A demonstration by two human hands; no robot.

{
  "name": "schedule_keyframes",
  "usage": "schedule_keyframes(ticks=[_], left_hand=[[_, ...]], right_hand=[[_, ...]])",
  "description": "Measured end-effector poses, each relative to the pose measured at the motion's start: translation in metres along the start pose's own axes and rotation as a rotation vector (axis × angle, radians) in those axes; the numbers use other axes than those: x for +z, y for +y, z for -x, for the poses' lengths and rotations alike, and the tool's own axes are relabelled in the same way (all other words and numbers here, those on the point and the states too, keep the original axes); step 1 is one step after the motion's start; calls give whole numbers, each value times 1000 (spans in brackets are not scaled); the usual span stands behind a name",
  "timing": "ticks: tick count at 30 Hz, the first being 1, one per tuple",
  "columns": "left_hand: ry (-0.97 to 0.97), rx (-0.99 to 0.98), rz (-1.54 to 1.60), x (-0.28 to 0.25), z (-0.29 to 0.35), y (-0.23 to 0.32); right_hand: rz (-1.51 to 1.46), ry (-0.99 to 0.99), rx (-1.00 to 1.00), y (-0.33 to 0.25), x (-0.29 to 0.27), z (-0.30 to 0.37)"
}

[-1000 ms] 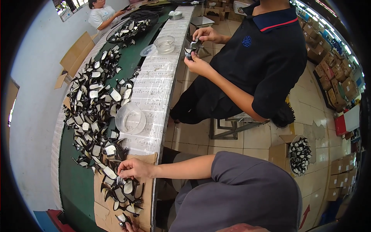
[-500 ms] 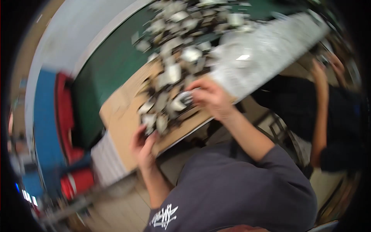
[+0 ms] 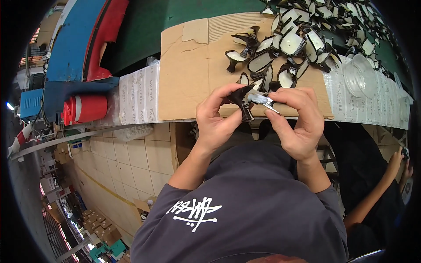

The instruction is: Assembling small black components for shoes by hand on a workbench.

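Note:
In front of my body, above the table's near edge, my left hand (image 3: 215,117) is closed on a dark shoe heel (image 3: 242,101), gripped between thumb and fingers. My right hand (image 3: 299,119) pinches a small flat silvery-white piece (image 3: 262,100) whose exact kind I cannot make out. Its tip meets the heel, or nearly so. Just beyond my hands, loose dark shoe heels (image 3: 291,42) with cream-coloured top faces lie heaped on a cardboard sheet (image 3: 186,85). The heap spreads to the far right over a green surface (image 3: 175,11).
White printed wrapping (image 3: 136,97) covers the table edge beside the cardboard. A clear plastic cup (image 3: 360,78) stands at right. At left are a red cylindrical container (image 3: 93,109) and a blue machine frame (image 3: 72,44). A co-worker's arm (image 3: 375,193) shows at the right.
The view has turned and steadied. My hands have come together from apart over the heap, and the left now holds a heel up against the silvery piece in the right.

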State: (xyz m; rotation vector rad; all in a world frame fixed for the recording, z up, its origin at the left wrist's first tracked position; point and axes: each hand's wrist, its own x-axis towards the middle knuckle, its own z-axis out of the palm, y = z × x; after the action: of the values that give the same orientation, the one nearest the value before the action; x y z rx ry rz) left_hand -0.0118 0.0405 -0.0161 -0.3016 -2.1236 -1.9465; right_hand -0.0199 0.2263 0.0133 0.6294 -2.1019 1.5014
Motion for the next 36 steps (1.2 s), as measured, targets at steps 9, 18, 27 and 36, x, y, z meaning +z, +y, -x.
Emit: schedule_keyframes(ticks=[9, 18, 27, 36], left_hand=[[-43, 14, -24, -9, -4, 2], [-49, -42, -104, -29, -2, -8], [-74, -202, -17, -13, 8, 9], [-51, -223, -14, -8, 13, 13]], right_hand=[[-41, -72, 61, 4, 7, 10], [-238, -170, 149, -12, -12, 11], [-60, -105, 103, -3, 3, 6], [70, -42, 54, 2, 8, 4]])
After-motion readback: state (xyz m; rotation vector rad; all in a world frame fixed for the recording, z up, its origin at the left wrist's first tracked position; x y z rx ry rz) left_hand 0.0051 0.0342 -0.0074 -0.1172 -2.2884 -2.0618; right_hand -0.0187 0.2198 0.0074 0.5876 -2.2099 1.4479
